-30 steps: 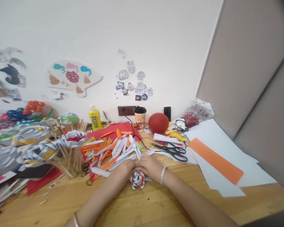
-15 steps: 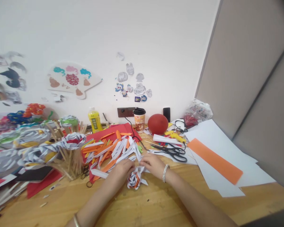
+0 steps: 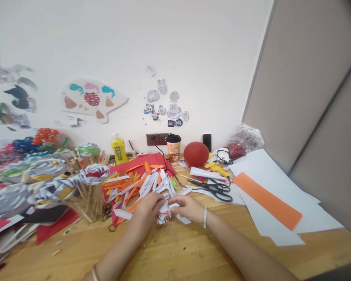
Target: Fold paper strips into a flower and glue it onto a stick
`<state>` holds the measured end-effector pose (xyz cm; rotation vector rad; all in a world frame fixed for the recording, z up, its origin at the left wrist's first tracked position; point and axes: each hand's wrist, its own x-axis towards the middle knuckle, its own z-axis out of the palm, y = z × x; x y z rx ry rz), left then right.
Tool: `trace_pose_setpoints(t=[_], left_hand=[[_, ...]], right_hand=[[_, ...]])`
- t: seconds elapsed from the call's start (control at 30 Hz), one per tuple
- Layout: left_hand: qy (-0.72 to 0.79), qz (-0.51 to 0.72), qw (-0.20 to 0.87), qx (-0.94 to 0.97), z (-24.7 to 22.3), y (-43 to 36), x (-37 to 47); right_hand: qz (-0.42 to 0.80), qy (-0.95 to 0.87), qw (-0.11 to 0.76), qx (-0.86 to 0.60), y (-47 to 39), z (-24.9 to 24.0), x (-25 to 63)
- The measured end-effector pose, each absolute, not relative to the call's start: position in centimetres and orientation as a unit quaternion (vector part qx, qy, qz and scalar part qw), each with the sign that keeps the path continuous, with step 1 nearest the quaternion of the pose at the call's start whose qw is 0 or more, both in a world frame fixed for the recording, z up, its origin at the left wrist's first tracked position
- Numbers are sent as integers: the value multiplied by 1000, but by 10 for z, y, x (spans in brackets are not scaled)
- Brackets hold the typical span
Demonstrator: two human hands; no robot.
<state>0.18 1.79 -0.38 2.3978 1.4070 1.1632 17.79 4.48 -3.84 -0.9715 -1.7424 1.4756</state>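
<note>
Between my two hands is a small round flower of folded white and orange paper [image 3: 163, 217], low over the wooden table. My left hand [image 3: 148, 208] grips its left side with curled fingers that hide part of it. From the right, my right hand [image 3: 187, 208] pinches the flower's edge between thumb and fingers. White paper strips lie just under and behind the right hand. Beyond the left hand spreads a pile of folded white and orange paper strips [image 3: 146, 181] on red paper [image 3: 156, 159].
Black scissors [image 3: 215, 189], a yellow glue gun [image 3: 219, 170], a red balloon [image 3: 196, 153] and a lidded paper cup [image 3: 173, 150] stand or lie behind. White sheets with an orange strip [image 3: 266, 200] are right. Paper flowers [image 3: 55, 187], wooden sticks [image 3: 90, 199] and a yellow bottle [image 3: 119, 150] are left.
The paper flower has tipped, showing more of its side, and sits slightly farther back. My right hand has come down and closed in on its right side. The view has shifted slightly.
</note>
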Motion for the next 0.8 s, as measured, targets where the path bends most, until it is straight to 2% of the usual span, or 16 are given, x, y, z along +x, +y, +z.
trace_pose_setpoints(t=[0.2,0.37,0.8], left_hand=[[504,425,111,744,2,15,5],[537,477,161,677,3,17,6],[468,365,223,774,19,16,-5]], right_hand=[[513,-703,350,-345,41,-40,174],[643,-630,355,-252,31,-29,168],[752,-500,353,-243,29,-33,169]])
